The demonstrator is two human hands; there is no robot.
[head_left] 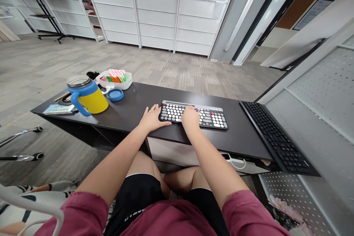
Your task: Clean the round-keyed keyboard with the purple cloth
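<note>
A keyboard [206, 118] with round white and grey keys and a few red ones lies on the dark desk in front of me. My left hand [151, 118] rests at its left end, fingers spread, with the thumb along the front edge. Over the middle keys is my right hand [190, 118], its fingers curled closed. Something small and dark seems to poke out beside those fingers, too small to name. The hand covers the keys beneath it.
On the desk's left stand a blue and yellow mug [92, 97], a blue lid [115, 94], a white basket [127, 81] of colourful items and a booklet [59, 109]. A black keyboard [276, 136] lies across the right end, beside a perforated panel [329, 77].
</note>
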